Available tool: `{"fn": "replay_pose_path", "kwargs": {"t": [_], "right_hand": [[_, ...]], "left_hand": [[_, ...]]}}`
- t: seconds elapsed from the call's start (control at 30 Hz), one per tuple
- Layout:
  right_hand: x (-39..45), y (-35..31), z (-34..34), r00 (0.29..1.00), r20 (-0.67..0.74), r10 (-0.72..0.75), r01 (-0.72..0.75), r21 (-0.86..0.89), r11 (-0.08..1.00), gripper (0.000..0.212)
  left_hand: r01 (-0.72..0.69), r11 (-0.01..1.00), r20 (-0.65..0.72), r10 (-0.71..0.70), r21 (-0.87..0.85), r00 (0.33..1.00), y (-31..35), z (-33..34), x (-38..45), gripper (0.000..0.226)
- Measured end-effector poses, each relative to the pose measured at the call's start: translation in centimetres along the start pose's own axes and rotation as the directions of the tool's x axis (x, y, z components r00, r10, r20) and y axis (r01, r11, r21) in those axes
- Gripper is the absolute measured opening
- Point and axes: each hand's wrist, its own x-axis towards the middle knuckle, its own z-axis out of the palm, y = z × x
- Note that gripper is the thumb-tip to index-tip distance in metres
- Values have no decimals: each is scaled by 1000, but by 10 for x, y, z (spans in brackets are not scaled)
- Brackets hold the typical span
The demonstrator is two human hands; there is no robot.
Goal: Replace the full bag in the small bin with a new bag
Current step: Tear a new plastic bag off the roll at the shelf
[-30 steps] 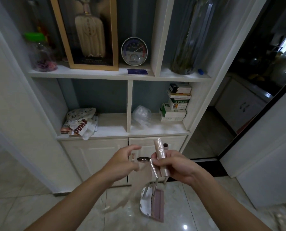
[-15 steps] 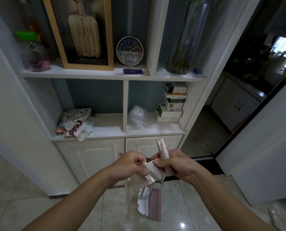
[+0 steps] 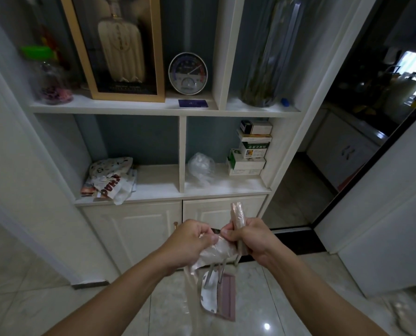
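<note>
Your right hand [image 3: 251, 238] grips the bag roll [image 3: 237, 215] upright; your left hand [image 3: 190, 241] pinches its loose thin bag [image 3: 215, 253] just beside it, near the cabinet doors [image 3: 134, 229]. Objects dangling below are hard to identify.

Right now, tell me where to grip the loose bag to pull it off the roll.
Take the loose bag at its top edge beside the roll, from the left, as the left hand does. The right hand holds the roll upright, and the film fans leftward and down, so that edge is the free part.
</note>
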Motion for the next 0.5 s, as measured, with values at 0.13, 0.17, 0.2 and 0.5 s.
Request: {"fn": "replay_pose_path", "kwargs": {"t": [0.13, 0.17, 0.2, 0.5], "right_hand": [[4, 3, 8, 998, -52, 33, -31, 51, 998, 13], [5, 4, 11, 997, -68, 42, -37, 61, 997, 11], [7, 5, 12, 995, -84, 48, -41, 77, 996, 9], [22, 14, 15, 979, -180, 97, -82, 90, 993, 12]], "left_hand": [[-17, 999, -110, 20, 29, 994, 0, 9, -6, 31], [-17, 999, -135, 22, 37, 991, 0, 11, -7, 32], [-24, 999, -158, 31, 49, 987, 0, 13, -7, 32], [-112, 971, -237, 162, 210, 958, 3, 22, -24, 30]]}}
